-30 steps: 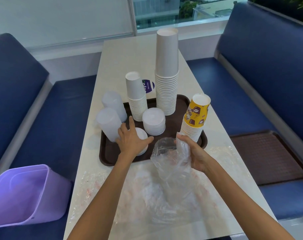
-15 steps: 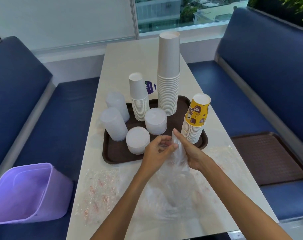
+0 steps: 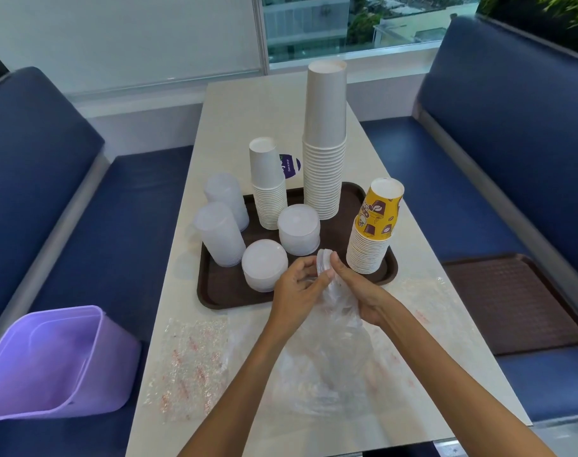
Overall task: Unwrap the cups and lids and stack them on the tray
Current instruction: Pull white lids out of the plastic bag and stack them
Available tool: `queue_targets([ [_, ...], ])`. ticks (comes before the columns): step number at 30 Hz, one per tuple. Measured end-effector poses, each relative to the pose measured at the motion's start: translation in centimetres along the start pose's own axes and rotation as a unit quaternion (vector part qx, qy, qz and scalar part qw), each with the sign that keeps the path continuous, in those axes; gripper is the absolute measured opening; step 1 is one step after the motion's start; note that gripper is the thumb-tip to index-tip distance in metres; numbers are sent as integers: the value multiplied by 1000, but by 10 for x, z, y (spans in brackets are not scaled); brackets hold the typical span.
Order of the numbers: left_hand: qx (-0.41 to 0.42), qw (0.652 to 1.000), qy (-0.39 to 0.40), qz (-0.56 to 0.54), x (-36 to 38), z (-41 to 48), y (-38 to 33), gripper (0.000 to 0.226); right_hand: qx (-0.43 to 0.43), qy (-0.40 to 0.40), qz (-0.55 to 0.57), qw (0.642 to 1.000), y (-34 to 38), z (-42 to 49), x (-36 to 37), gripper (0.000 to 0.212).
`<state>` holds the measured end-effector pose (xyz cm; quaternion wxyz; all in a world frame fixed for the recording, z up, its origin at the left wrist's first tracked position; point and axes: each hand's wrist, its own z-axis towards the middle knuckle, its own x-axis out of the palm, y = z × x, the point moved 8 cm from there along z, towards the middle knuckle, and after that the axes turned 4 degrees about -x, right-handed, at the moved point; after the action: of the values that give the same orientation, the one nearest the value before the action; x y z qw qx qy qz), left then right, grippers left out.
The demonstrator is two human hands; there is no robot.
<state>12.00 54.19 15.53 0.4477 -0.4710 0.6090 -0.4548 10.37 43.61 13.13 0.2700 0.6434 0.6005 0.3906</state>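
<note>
A brown tray on the table carries a tall white cup stack, a shorter white cup stack, a yellow-topped cup stack, two clear cup stacks and two lid piles. Just in front of the tray, my left hand and my right hand both grip the mouth of a clear plastic bag. A clear lid sticks up between the fingers of both hands. The bag hangs down onto the table.
Crinkled empty wrappers lie on the near table. A purple bin sits on the left blue bench. A second brown tray rests on the right bench. A purple sticker lies behind the cups.
My left hand left the lid pile on the tray and came to the bag's mouth beside my right hand. A clear lid now shows above the bag's opening.
</note>
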Motion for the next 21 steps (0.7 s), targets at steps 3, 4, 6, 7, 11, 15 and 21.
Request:
queue_targets([
  [3, -6, 1000, -15, -1, -6, 1, 2, 27, -1, -12, 13, 1000, -4, 4, -3, 44],
  [4, -14, 999, -28, 15, -8, 3, 3, 27, -4, -20, 13, 1000, -4, 5, -5, 44],
  [6, -36, 997, -55, 39, -15, 5, 7, 28, -6, -28, 11, 1000, -5, 7, -7, 50],
  [7, -45, 996, -66, 44, -18, 6, 9, 30, -2, -32, 11, 999, -6, 8, -8, 53],
  [11, -56, 992, -102, 45, -27, 6, 14, 31, 22, -61, 52, 997, -8, 12, -11, 51],
  [15, -92, 989, -115, 9, -33, 6, 20, 31, 40, -91, 105, 989, -13, 12, -18, 49],
  [21, -147, 982, -109, -56, -35, 4, 29, 31, 53, -112, 62, 990, -14, 22, -21, 38],
])
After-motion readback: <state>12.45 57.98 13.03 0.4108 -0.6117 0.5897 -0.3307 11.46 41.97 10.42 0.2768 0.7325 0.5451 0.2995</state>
